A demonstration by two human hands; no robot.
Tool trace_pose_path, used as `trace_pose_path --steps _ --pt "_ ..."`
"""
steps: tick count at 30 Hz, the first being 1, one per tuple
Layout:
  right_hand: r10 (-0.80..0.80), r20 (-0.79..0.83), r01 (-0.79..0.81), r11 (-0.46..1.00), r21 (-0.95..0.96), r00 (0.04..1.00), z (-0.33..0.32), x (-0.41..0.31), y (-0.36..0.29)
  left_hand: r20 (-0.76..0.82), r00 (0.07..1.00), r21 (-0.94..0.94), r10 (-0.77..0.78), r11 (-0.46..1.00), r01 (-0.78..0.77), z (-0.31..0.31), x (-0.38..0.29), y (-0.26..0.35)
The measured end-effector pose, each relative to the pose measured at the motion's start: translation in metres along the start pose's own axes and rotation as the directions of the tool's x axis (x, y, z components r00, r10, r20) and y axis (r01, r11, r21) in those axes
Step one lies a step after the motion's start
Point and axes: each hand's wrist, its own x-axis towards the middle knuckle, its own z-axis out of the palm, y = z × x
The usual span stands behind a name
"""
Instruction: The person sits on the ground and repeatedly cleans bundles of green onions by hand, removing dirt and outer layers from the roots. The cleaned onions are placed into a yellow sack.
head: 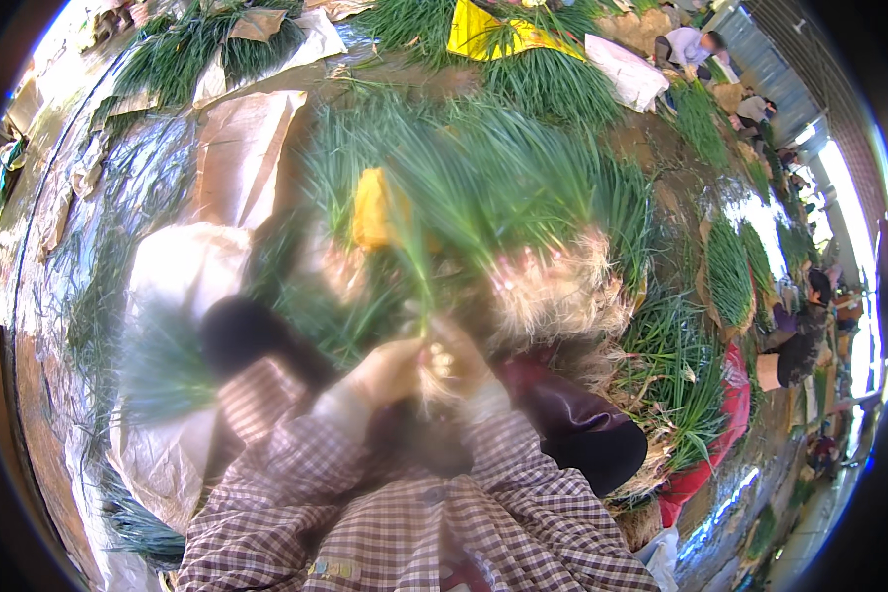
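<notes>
Low in the middle of the view, my left hand grips a small bunch of green onions near its pale root end. The green leaves point away from me and the stringy roots hang toward my lap. My right hand is at the same bunch, its fingers against the stems by the pale bulbs; blur hides its exact grip. Just beyond, to the right, lies a large heap of green onions with a thick mass of dry roots facing me.
A yellow bag or cloth lies among the greens ahead. White woven sacks are at my left, with a blurred leafy bunch. More green onions rest by a red sheet at my right. Other people sit farther off.
</notes>
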Motion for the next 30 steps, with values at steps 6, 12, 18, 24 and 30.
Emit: trace_pose_path --steps 6,12,18,24,30 --pt "-0.330 -0.027 0.251 0.765 -0.593 0.944 -0.018 0.016 0.023 -0.307 0.922 0.365 0.236 0.924 -0.115 0.007 0.000 -0.003" --pt "-0.452 -0.239 0.117 0.629 -0.768 0.859 -0.046 0.016 0.018 -0.378 0.881 0.506 0.285 0.861 -0.061 0.006 -0.006 0.000" --pt "-0.077 0.066 0.098 0.887 -0.452 0.995 -0.011 -0.005 0.002 -0.356 0.906 0.417 0.230 0.907 -0.066 0.003 -0.003 0.001" --pt "-0.114 -0.081 0.024 0.709 -0.705 0.990 -0.064 -0.017 -0.023 -0.237 0.912 0.442 0.336 0.873 -0.207 0.018 -0.037 0.038" --pt "0.164 0.218 0.245 -0.168 -0.955 0.962 -0.116 -0.033 -0.042 0.108 0.774 -0.118 0.624 0.781 -0.613 0.054 -0.084 0.103"
